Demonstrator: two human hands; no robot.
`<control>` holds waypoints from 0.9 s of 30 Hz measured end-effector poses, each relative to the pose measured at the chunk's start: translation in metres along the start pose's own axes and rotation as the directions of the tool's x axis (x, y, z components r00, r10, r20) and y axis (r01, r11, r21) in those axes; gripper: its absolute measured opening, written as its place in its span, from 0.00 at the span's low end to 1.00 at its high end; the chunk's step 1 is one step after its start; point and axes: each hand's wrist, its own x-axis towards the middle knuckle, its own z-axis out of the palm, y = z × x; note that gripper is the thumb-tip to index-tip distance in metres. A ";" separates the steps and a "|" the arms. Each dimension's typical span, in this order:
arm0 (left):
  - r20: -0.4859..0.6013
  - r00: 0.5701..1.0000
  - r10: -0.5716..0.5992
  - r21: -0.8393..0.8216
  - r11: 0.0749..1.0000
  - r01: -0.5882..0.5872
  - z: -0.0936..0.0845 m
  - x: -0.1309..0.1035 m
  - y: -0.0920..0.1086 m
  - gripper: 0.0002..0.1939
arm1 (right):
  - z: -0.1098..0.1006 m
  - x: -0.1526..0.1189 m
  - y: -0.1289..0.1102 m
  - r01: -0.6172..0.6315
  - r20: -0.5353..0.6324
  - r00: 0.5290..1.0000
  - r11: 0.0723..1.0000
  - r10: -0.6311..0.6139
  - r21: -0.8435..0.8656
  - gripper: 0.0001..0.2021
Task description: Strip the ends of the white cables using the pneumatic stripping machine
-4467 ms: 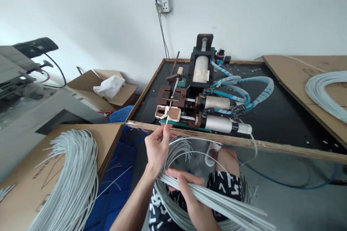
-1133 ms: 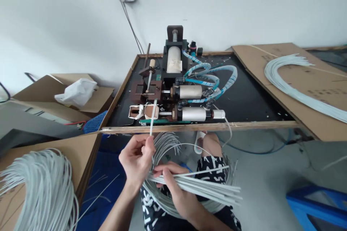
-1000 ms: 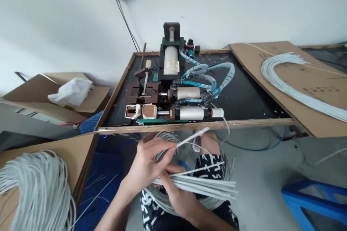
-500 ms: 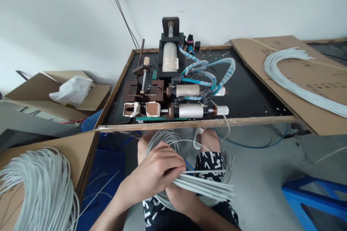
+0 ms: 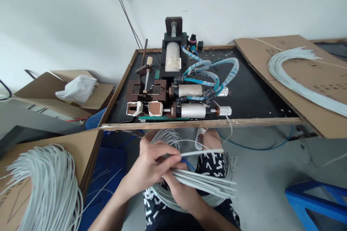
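Note:
Over my lap, my left hand [image 5: 159,160] pinches a grey-white wire [image 5: 202,152] between thumb and fingertips, its end pointing right. Just below it, my right hand [image 5: 179,189] is wrapped round a bundle of similar wires [image 5: 206,180], whose cut ends fan out to the right. The hands overlap, so part of the right hand's grip is hidden. A loop of more wires [image 5: 166,137] curves round behind the hands across my thighs. In front, at the bench edge, stands a pneumatic machine with silver cylinders [image 5: 193,110] and two tape-wrapped jaw blocks [image 5: 155,109].
A large heap of wires [image 5: 50,184] lies on cardboard at the left. More wires [image 5: 300,85] lie on a cardboard sheet [image 5: 287,112] at the right. The bench's wooden edge [image 5: 244,122] runs before me. A blue stool [image 5: 317,202] stands right; an open carton [image 5: 40,90] sits left.
My left hand has lifted one wire up and away from the bundle, so a gap now shows between them. The right hand stays round the bundle. The view has shifted slightly left.

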 end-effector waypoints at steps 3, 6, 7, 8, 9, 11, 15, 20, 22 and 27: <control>-0.392 0.907 -0.155 -0.136 0.985 0.109 -0.004 -0.006 -0.015 0.08 | 0.004 -0.001 -0.014 -0.093 0.062 0.994 0.990 0.087 0.106 0.19; -0.718 0.680 -0.152 -0.130 0.988 0.084 -0.007 -0.009 -0.029 0.10 | 0.005 0.001 -0.027 -0.127 0.137 0.985 0.980 0.106 0.153 0.23; -0.783 0.608 -0.132 -0.104 0.991 0.082 -0.007 -0.010 -0.032 0.11 | 0.004 0.002 -0.029 -0.137 0.165 0.980 0.981 0.114 0.134 0.23; -0.826 0.551 -0.116 -0.079 0.993 0.092 -0.007 -0.010 -0.035 0.11 | 0.002 0.003 -0.032 -0.148 0.192 0.973 0.983 0.125 0.111 0.24; -0.856 0.507 -0.102 -0.051 0.992 0.113 -0.005 -0.010 -0.037 0.11 | 0.000 0.005 -0.033 -0.158 0.213 0.968 0.983 0.136 0.091 0.24; -0.892 0.450 -0.050 0.035 0.983 0.178 -0.001 -0.010 -0.041 0.11 | -0.002 0.007 -0.033 -0.167 0.242 0.959 0.984 0.147 0.065 0.25; -0.900 0.412 0.143 0.278 0.916 0.288 0.009 -0.010 -0.046 0.07 | -0.004 0.008 -0.028 -0.163 0.246 0.957 0.987 0.156 0.009 0.26; -0.866 0.391 0.311 0.442 0.843 0.307 0.012 -0.009 -0.051 0.05 | -0.001 0.004 -0.026 -0.148 0.178 0.973 0.989 0.146 -0.004 0.25; -0.850 0.408 0.334 0.472 0.826 0.309 0.011 -0.007 -0.050 0.05 | 0.001 0.003 -0.026 -0.148 0.163 0.976 0.989 0.146 0.000 0.26; -0.805 0.483 0.344 0.519 0.802 0.294 0.009 0.000 -0.044 0.07 | 0.004 -0.003 -0.025 -0.149 0.106 0.983 0.989 0.148 0.002 0.25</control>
